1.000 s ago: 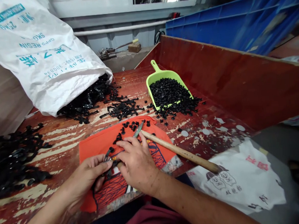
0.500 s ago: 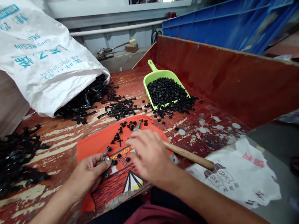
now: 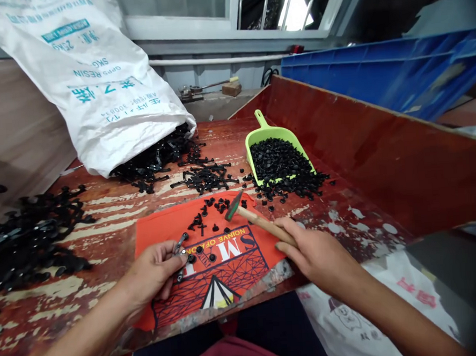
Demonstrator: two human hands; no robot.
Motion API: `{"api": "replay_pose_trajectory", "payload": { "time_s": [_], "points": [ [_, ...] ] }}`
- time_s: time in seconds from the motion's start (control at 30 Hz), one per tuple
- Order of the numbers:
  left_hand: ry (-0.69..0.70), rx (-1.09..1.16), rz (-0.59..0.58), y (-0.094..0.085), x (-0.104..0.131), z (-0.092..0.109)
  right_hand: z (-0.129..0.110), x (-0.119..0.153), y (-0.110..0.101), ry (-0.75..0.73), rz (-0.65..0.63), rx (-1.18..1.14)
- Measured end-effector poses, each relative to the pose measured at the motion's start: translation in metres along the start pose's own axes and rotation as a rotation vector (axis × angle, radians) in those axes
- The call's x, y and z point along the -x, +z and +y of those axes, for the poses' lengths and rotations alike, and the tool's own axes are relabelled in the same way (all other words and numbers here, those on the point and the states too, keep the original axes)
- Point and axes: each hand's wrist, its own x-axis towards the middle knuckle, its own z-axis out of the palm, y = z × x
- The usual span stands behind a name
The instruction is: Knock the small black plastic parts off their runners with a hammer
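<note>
My left hand (image 3: 153, 272) pinches a small black plastic strip with round ends (image 3: 181, 238) between thumb and fingers, over the left side of an orange printed cloth (image 3: 154, 231). My right hand (image 3: 313, 248) is closed round the wooden handle of a hammer (image 3: 263, 225). The hammer's narrow metal head hangs above the upper part of the cloth, apart from the left hand. Small black plastic pieces (image 3: 196, 222) lie scattered on the cloth, several of them close to my left fingertips.
A green dustpan (image 3: 262, 118) full of small black pieces stands at the back. From a white sack (image 3: 123, 93) spill black strips, and another pile (image 3: 32, 233) lies left. A red-brown board (image 3: 352, 133) borders the right, with a blue crate (image 3: 360, 74) behind. Below hangs a white bag (image 3: 406, 286).
My right hand, before over the cloth beside the hammer head, now grips the handle's end farther right. The hammer has swung round and lifted. My left hand keeps its pinch. The view has shifted.
</note>
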Motion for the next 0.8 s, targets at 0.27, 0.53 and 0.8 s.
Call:
{"api": "replay_pose_trajectory", "payload": {
  "time_s": [0.27, 0.53, 0.8],
  "points": [
    [-0.001, 0.005, -0.022, -0.001, 0.0, 0.004, -0.046, 0.034, 0.013, -0.341, 0.082, -0.167],
    [0.005, 0.033, -0.057, -0.001, 0.005, 0.015, -0.048, 0.028, 0.035, -0.333, 0.15, 0.01],
    [-0.006, -0.006, -0.053, -0.001, 0.005, 0.013, -0.051, 0.033, 0.032, -0.326, 0.171, -0.071]
  ]
}}
